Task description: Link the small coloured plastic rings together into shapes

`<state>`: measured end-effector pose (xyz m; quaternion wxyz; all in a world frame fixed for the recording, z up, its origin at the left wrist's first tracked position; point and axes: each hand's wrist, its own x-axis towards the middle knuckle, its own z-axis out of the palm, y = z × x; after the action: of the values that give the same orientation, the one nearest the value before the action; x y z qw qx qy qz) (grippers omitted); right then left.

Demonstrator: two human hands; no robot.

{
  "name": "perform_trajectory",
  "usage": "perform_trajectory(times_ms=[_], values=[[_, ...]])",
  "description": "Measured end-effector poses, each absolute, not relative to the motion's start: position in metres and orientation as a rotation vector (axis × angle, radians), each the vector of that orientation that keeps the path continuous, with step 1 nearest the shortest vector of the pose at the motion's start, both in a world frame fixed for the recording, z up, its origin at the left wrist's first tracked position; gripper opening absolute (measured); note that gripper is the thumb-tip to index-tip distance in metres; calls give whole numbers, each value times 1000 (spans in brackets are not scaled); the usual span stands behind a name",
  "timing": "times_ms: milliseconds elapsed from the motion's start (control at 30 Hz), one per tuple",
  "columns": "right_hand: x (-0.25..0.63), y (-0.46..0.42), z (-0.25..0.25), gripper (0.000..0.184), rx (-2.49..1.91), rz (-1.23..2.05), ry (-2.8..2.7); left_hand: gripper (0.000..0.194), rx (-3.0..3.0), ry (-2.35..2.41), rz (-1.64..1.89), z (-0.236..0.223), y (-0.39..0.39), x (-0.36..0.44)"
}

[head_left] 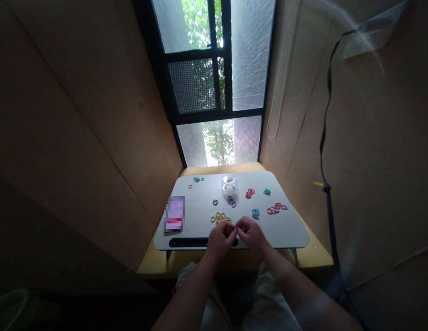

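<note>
My left hand (221, 238) and my right hand (248, 232) meet at the fingertips over the front of a white lap table (196, 211). Both are closed in a pinch, and whatever is between them is too small to make out. Just beyond my left hand lies a cluster of yellow rings (219, 217), partly hidden by it. A small pile of blue rings (255, 212) is close to my right hand. Purple rings (231, 201) and a dark ring (215, 202) lie farther back, near a clear rounded container (229, 186).
Red rings (250, 193), pinkish-red rings (276, 208) and green rings (266, 191) lie on the right. More green rings (196, 179) and one pink ring (190, 186) are at back left. A blurred purple rectangular item (174, 214) lies left. A black cable (326, 138) hangs along the right wall.
</note>
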<state>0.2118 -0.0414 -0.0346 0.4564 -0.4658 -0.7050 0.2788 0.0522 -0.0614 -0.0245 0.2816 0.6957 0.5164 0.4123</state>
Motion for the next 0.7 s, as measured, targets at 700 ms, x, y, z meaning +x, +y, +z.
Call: perform_trajectory(times_ms=[700], values=[[212, -41, -39, 5, -1156, 720, -1728, 15, 1876, 1412, 1096, -24, -62, 53]])
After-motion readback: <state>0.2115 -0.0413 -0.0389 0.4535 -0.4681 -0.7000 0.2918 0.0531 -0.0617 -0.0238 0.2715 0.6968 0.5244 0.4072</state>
